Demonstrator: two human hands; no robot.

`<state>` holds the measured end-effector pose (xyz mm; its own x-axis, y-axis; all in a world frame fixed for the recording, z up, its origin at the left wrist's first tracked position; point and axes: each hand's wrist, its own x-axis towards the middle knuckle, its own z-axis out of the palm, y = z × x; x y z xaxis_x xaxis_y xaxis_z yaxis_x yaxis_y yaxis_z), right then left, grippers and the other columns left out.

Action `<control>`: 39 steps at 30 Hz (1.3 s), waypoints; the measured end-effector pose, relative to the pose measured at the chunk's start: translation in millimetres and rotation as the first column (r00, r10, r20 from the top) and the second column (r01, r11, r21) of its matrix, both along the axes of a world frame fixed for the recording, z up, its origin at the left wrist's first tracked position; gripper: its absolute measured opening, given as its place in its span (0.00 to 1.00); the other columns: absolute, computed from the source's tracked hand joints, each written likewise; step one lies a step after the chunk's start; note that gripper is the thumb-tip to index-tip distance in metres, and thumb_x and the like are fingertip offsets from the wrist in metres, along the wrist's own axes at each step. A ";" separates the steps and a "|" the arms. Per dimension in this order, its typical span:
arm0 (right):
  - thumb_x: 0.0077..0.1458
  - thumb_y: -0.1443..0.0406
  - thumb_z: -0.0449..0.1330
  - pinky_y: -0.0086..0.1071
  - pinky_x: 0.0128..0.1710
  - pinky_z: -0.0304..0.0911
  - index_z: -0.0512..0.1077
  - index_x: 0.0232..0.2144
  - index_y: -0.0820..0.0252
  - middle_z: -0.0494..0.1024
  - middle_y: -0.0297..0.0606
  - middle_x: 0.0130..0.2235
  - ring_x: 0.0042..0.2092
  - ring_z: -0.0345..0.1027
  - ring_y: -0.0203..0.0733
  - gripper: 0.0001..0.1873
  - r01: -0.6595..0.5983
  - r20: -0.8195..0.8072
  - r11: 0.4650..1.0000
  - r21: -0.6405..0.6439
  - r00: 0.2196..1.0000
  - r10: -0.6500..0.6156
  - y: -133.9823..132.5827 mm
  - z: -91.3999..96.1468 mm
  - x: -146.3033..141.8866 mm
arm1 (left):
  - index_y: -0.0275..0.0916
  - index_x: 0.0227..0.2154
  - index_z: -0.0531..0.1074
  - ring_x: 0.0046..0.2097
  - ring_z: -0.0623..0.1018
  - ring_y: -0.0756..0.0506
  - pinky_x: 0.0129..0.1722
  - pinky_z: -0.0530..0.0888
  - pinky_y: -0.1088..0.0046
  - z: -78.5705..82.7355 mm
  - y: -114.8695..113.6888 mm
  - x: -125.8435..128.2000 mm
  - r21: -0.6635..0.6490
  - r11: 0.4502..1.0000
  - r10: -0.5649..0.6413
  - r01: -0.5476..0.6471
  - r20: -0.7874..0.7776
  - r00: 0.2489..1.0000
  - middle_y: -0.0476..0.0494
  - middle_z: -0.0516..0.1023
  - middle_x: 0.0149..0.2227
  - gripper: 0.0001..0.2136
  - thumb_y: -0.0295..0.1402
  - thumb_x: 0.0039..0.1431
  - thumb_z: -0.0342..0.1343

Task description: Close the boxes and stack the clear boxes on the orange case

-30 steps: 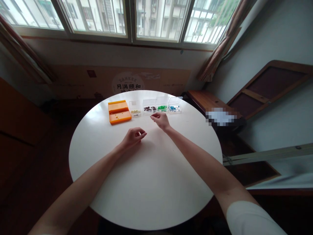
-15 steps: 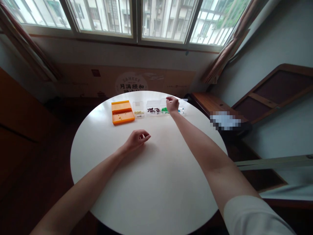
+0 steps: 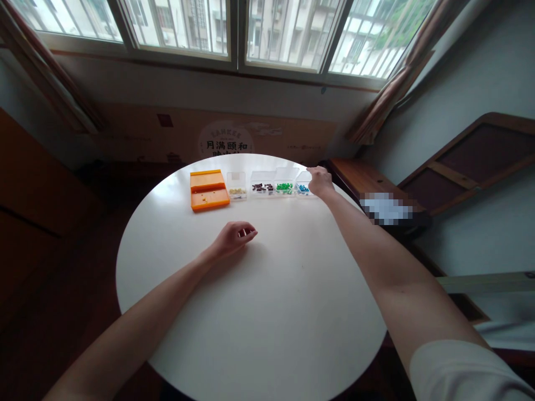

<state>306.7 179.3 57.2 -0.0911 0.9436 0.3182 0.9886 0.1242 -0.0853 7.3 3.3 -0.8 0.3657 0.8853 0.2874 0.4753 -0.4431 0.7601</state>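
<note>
Four small clear boxes run in a row rightward from the orange tray [image 3: 209, 190] on the worktop [image 3: 267, 312], and the right hand [image 3: 320, 182], grip curled, touches the blue-bead box [image 3: 304, 186] at the far end, while the left hand [image 3: 234, 236], loosely clenched on nothing visible, rests well short of the tray.

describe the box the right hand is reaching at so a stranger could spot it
On the far edge of the round white table, a row of small boxes runs rightward from an orange tray. The right hand is at the last clear box, the only one holding blue pieces.
</note>
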 end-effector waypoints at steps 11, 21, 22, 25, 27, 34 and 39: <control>0.48 0.77 0.50 0.37 0.50 0.57 0.76 0.41 0.60 0.74 0.42 0.48 0.48 0.68 0.46 0.21 0.025 -0.017 0.998 -0.058 1.000 -0.026 -26.5 -23.8 7.8 | 0.34 0.28 0.75 0.23 0.67 0.55 0.24 0.64 0.82 -3.1 1.7 -0.5 0.012 1.000 -0.003 0.003 -0.008 1.000 0.50 0.73 0.21 0.11 0.36 0.56 0.53; 0.49 0.75 0.50 0.37 0.51 0.58 0.75 0.43 0.57 0.74 0.39 0.50 0.49 0.68 0.45 0.22 0.052 -0.009 0.991 -0.125 0.999 -0.053 -26.3 -33.0 13.2 | 0.34 0.28 0.75 0.23 0.69 0.54 0.25 0.65 0.81 -4.7 2.2 -0.4 0.022 1.000 -0.022 0.022 -0.008 1.000 0.49 0.73 0.22 0.11 0.37 0.56 0.53; 0.49 0.75 0.50 0.36 0.51 0.58 0.75 0.43 0.57 0.74 0.39 0.50 0.49 0.68 0.45 0.22 0.053 -0.012 0.990 -0.133 0.998 -0.055 -26.9 -32.9 13.7 | 0.34 0.28 0.75 0.23 0.68 0.54 0.24 0.65 0.81 -5.0 2.3 -0.4 0.023 1.000 -0.020 0.020 -0.007 1.000 0.49 0.73 0.21 0.12 0.37 0.56 0.53; 0.48 0.74 0.51 0.35 0.50 0.59 0.74 0.44 0.58 0.74 0.39 0.50 0.49 0.68 0.44 0.22 0.054 -0.015 0.984 -0.172 0.998 -0.057 -29.5 -29.3 12.4 | 0.34 0.28 0.75 0.23 0.69 0.54 0.24 0.65 0.81 -4.5 1.7 -0.3 0.014 1.000 -0.017 0.017 0.005 1.000 0.49 0.74 0.21 0.12 0.38 0.55 0.53; 0.49 0.74 0.52 0.35 0.50 0.59 0.75 0.44 0.58 0.74 0.40 0.50 0.49 0.67 0.45 0.21 0.067 -0.005 0.979 -0.193 0.998 -0.069 -31.0 -24.0 7.0 | 0.34 0.28 0.75 0.22 0.69 0.54 0.24 0.65 0.81 -3.3 0.5 0.0 -0.005 1.000 -0.015 0.015 0.035 0.999 0.49 0.73 0.21 0.13 0.39 0.55 0.53; 0.50 0.76 0.49 0.40 0.55 0.56 0.68 0.51 0.67 0.65 0.47 0.57 0.57 0.58 0.49 0.25 -0.090 -0.036 0.996 0.020 0.995 0.091 -14.4 5.3 -40.7 | 0.33 0.23 0.72 0.18 0.60 0.56 0.18 0.58 0.81 -0.4 -0.7 0.4 0.041 0.980 0.180 -0.195 0.232 0.956 0.54 0.62 0.15 0.14 0.41 0.53 0.55; 0.50 0.76 0.50 0.47 0.59 0.49 0.55 0.60 0.65 0.50 0.44 0.65 0.64 0.43 0.52 0.33 -0.171 0.039 0.982 -0.084 0.984 0.174 9.1 21.3 -67.6 | 0.33 0.23 0.72 0.19 0.59 0.56 0.18 0.57 0.80 0.5 1.4 1.0 0.019 0.971 0.225 -0.239 0.270 0.936 0.54 0.61 0.16 0.14 0.41 0.53 0.55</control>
